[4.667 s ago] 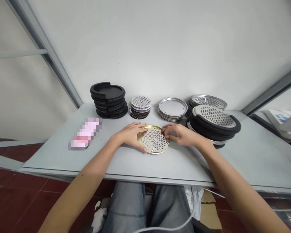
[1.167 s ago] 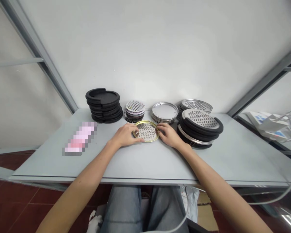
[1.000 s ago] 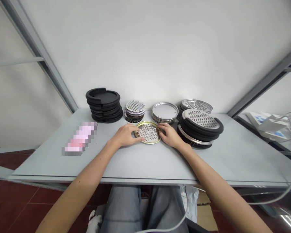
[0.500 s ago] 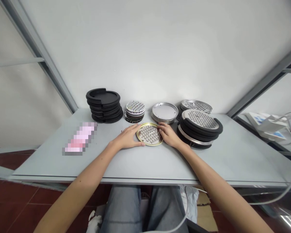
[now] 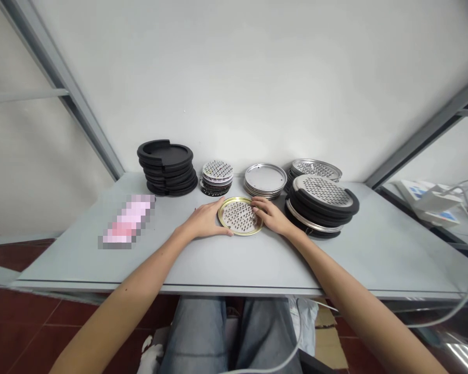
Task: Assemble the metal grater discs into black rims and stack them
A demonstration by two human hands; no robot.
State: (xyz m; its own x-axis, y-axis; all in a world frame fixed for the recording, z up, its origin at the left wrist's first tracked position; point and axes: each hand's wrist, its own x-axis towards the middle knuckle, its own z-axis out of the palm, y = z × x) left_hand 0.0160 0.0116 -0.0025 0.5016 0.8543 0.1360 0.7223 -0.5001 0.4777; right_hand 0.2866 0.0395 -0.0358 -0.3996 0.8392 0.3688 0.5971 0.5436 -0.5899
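A round, shallow gold-rimmed plate with a silver disc full of small dark holes or bumps [image 5: 241,218] lies flat on the table in front of me. My left hand [image 5: 206,220] wraps round its left edge, thumb along the near rim and fingers at the far rim. From the right, my right hand [image 5: 272,215] holds the plate's edge, its bent fingers reaching onto the disc. Behind it are a stack of small patterned discs [image 5: 217,176] and a stack of plain silver round lids or trays [image 5: 265,179].
At the left stands a tall stack of black notched rings [image 5: 167,169], with a blurred pink item [image 5: 128,221] before it. Black rings with a slotted silver disc [image 5: 323,200] on top are piled close to my right hand. Behind them sits a larger silver tray [image 5: 315,169].
My right fingers have shifted slightly inward over the disc. The left hand keeps its hold, and the plate stays in nearly the same place.
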